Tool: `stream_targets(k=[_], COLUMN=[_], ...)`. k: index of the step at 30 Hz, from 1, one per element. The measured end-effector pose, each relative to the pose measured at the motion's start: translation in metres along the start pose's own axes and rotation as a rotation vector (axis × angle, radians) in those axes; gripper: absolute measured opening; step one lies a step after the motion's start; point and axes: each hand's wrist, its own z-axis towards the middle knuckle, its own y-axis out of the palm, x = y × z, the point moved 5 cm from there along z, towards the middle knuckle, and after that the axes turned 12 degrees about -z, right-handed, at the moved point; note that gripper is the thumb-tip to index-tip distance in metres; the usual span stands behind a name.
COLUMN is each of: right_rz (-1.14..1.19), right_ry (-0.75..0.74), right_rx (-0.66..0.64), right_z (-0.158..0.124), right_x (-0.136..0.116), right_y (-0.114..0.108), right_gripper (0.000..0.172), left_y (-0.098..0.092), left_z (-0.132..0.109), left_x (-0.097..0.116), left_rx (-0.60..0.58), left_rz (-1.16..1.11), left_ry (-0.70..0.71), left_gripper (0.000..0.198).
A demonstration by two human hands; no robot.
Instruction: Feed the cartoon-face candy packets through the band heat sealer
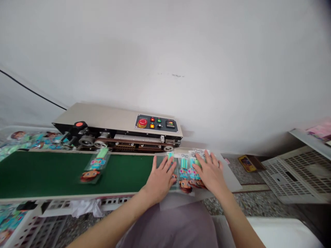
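Observation:
My left hand (160, 181) lies open, fingers spread, on a clear printed packet at the right end of the green conveyor belt (129, 175); the hand covers most of that packet. Just right of it is another packet (185, 175) with a cartoon face and green sticks inside. My right hand (210, 172) rests open over several overlapping packets (192, 168) on a pale sheet (229, 175). Farther left, a single packet (94, 166) lies on the belt below the sealing machine's rollers, slightly blurred.
Behind the belt stands a band sealing machine (111, 119) with a red stop button (142, 122) and lit display (170, 124). More packets fill a container (36, 139) at the far left. A white crate (297, 174) and a yellow box (247, 163) sit at the right.

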Motion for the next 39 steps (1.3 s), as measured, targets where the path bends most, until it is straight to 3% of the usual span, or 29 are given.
stream_targets(k=[5, 8, 10, 12, 16, 22, 28, 34, 39], right_rz=[0.019, 0.003, -0.013, -0.027, -0.038, 0.000, 0.000, -0.018, -0.031], right_ry=[-0.004, 0.022, 0.027, 0.028, 0.034, 0.026, -0.057, -0.049, -0.069], right_rx=[-0.012, -0.008, 0.017, 0.043, 0.042, 0.070, 0.109, 0.083, 0.056], right_z=[0.000, -0.002, -0.004, -0.006, -0.008, -0.010, -0.022, -0.024, -0.020], right_x=[-0.004, -0.002, 0.001, 0.003, 0.007, 0.001, -0.014, -0.016, -0.017], right_y=[-0.003, -0.005, -0.005, -0.005, 0.001, 0.000, -0.002, 0.001, -0.002], right_gripper=[0.050, 0.051, 0.054, 0.058, 0.060, 0.053, 0.048, 0.048, 0.048], left_y=[-0.024, -0.020, -0.008, 0.006, 0.019, 0.008, -0.006, 0.009, 0.009], left_z=[-0.004, 0.008, 0.017, 0.023, 0.024, 0.026, 0.044, 0.046, 0.039], left_x=[-0.004, 0.023, 0.043, 0.051, 0.035, 0.013, 0.020, 0.032, 0.021], left_rx=[0.014, -0.014, -0.060, -0.088, -0.048, -0.083, -0.167, -0.116, -0.063], left_rz=[0.029, -0.012, -0.060, -0.088, -0.057, -0.056, -0.059, -0.026, -0.032], left_ry=[-0.173, -0.033, 0.098, 0.145, 0.113, 0.210, 0.168, 0.022, 0.076], left_gripper=[0.051, 0.050, 0.052, 0.056, 0.059, 0.055, 0.060, 0.059, 0.054])
